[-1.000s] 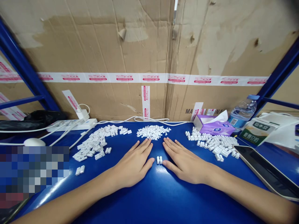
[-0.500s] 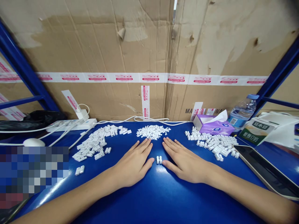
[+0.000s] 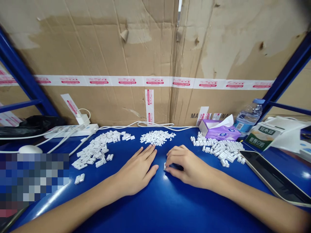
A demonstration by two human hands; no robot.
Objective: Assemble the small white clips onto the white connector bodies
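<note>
- R hand (image 3: 188,165) pinches: thumb & index nearly meet on a sm. white connector (image 3: 164,166), other fingers curled in. Only its L edge shows, rest hidden behind fingertips; can't tell if it's lifted or resting.
- Connector sits approx. mid-table, just R of the L thumb tip, w/ a small gap btwn.
- L hand (image 3: 137,171) lies palm down, flat, fingers straight & slightly spread, grip fully undone; fingertips near the tiny-pc heap.
- Tiny-pc heap (image 3: 157,138): v. small white bits, back ctr., beyond both hands.
- L pile (image 3: 96,149): white rectangular housings, some overlapping; one twin-barrel pc (image 3: 79,178) lies apart, nearer the L forearm.
- R pile (image 3: 223,149): white twin-barrel pcs, beyond R hand, in front of purple tissue pack (image 3: 222,132).
- Phone (image 3: 274,176), dark screen up, R of that pile, tilted across the table.
- Water bottle (image 3: 250,116) upright behind tissue pack; green-white carton (image 3: 261,136) to its R.
- Power strip (image 3: 91,130) back L, w/ white cables (image 3: 179,129) along the rear edge.
- Blue table (image 3: 155,207) under it all; cardboard (image 3: 97,51) w/ red-white tape (image 3: 114,81) stands behind.
</note>
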